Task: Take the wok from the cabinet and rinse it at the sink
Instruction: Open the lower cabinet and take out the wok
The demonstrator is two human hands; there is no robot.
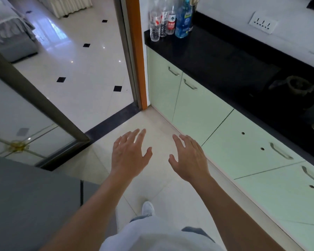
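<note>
My left hand (130, 154) and my right hand (189, 158) are stretched out side by side over the floor, palms down, fingers spread, holding nothing. To their right runs a row of pale green cabinet doors (198, 105) with metal handles (190, 84), all closed, under a black countertop (216, 57). My right hand hovers near the lower cabinet fronts without touching them. No wok and no sink are in view.
Several bottles (170, 19) stand at the countertop's far left end. A dark stove burner (297, 86) sits at the right. An orange door frame (137, 51) and a glass sliding door (29, 98) open to a tiled room. A grey surface (25, 205) lies at lower left.
</note>
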